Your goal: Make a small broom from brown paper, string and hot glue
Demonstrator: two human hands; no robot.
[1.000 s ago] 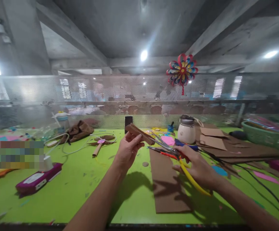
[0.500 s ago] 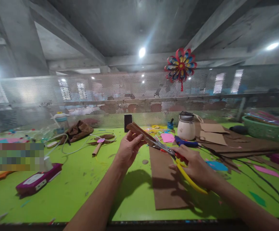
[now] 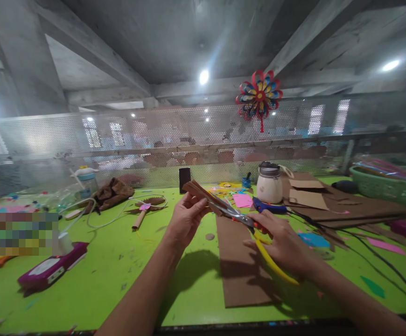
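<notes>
**One pair of scissors (image 3: 231, 212), one layered brown paper piece (image 3: 193, 187)**

Above the green table (image 3: 108, 280), the left hand (image 3: 188, 218) pinches the paper piece; the right hand (image 3: 280, 239) grips the scissors, blades meeting it. One flat brown sheet (image 3: 236, 275) lies beneath, partly shadowed. The right edge cuts off one green basket (image 3: 388, 192).

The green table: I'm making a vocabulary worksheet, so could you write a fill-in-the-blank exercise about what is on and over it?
The scissors are in the person's ______ hand. The layered pieces in the left hand are ______. The small blue pot stands to the ______ of the white jar. The basket is ______.

Missing words: right; brown; left; green.
</notes>
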